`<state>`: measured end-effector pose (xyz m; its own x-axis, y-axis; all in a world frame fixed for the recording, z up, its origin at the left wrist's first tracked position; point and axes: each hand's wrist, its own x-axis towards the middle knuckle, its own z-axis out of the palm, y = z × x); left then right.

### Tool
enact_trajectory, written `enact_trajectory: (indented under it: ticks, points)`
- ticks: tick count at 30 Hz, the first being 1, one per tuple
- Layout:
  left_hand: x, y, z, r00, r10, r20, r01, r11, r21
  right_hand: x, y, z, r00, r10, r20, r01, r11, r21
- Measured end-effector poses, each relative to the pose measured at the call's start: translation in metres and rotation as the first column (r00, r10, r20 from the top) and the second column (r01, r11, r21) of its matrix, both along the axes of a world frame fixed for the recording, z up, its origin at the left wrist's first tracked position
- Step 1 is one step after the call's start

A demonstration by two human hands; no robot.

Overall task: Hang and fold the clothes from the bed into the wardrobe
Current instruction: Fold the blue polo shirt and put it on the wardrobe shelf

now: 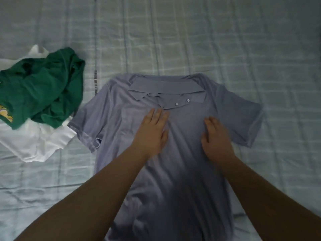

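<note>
We press our left hand (151,134) and right hand (216,136) flat on the chest of a grey-blue polo shirt (182,180) spread on the bed (225,40); a green shirt (41,87) lies crumpled over a white garment (34,143) at left.

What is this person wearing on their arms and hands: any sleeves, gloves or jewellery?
Nothing that shows. The left hand and right hand are bare, without gloves, and I see no rings on the fingers, though the picture is a little blurred. Both forearms are bare too: no sleeve, watch or bracelet comes into view.
</note>
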<state>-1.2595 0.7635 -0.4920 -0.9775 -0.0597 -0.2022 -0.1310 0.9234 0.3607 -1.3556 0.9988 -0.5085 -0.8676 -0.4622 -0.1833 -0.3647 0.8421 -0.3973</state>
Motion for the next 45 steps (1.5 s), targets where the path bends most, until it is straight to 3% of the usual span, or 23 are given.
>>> enact_trajectory:
  ticks: [3, 7, 12, 15, 19, 23, 26, 28, 35, 45]
  points:
    - [-0.013, 0.041, 0.004, 0.998, -0.06, -0.014, 0.06, 0.998, 0.009, 0.003, 0.027, 0.005, 0.995, -0.093, 0.037, 0.093, 0.995, -0.018]
    - [-0.036, 0.098, 0.016, 0.992, -0.053, -0.118, 0.074, 0.981, 0.181, -0.015, 0.055, 0.015, 0.982, -0.183, 0.056, 0.185, 0.982, -0.034]
    - [-0.064, 0.168, 0.012, 0.977, -0.074, -0.201, 0.13, 0.952, 0.278, -0.058, 0.089, 0.012, 0.957, -0.287, 0.034, 0.289, 0.948, -0.136]
    - [-0.084, 0.21, 0.001, 0.99, -0.075, -0.123, 0.114, 0.931, 0.346, -0.093, 0.108, 0.006, 0.93, -0.368, 0.002, 0.364, 0.918, -0.157]
    - [-0.114, 0.264, -0.012, 0.993, 0.102, 0.057, -0.116, 0.892, 0.437, -0.143, 0.13, -0.009, 0.89, -0.456, 0.022, 0.454, 0.881, -0.133]
    - [-0.144, 0.296, -0.023, 0.935, 0.232, 0.267, -0.315, 0.89, 0.33, -0.173, 0.139, -0.026, 0.908, -0.413, 0.066, 0.418, 0.901, -0.114]
    - [-0.151, 0.308, -0.019, 0.887, 0.314, 0.339, -0.391, 0.901, 0.19, -0.184, 0.144, -0.031, 0.937, -0.34, 0.075, 0.345, 0.936, -0.066]
    - [-0.153, 0.313, -0.014, 0.876, 0.316, 0.365, -0.399, 0.9, 0.178, -0.193, 0.148, -0.03, 0.924, -0.367, 0.104, 0.376, 0.922, -0.089]
    - [-0.168, 0.33, -0.005, 0.873, 0.368, 0.32, -0.44, 0.878, 0.191, -0.22, 0.162, -0.011, 0.903, -0.387, 0.186, 0.421, 0.881, -0.216]
    - [-0.159, 0.343, -0.022, 0.904, 0.364, 0.223, -0.391, 0.916, 0.087, -0.221, 0.175, -0.016, 0.867, -0.413, 0.279, 0.457, 0.882, -0.115]
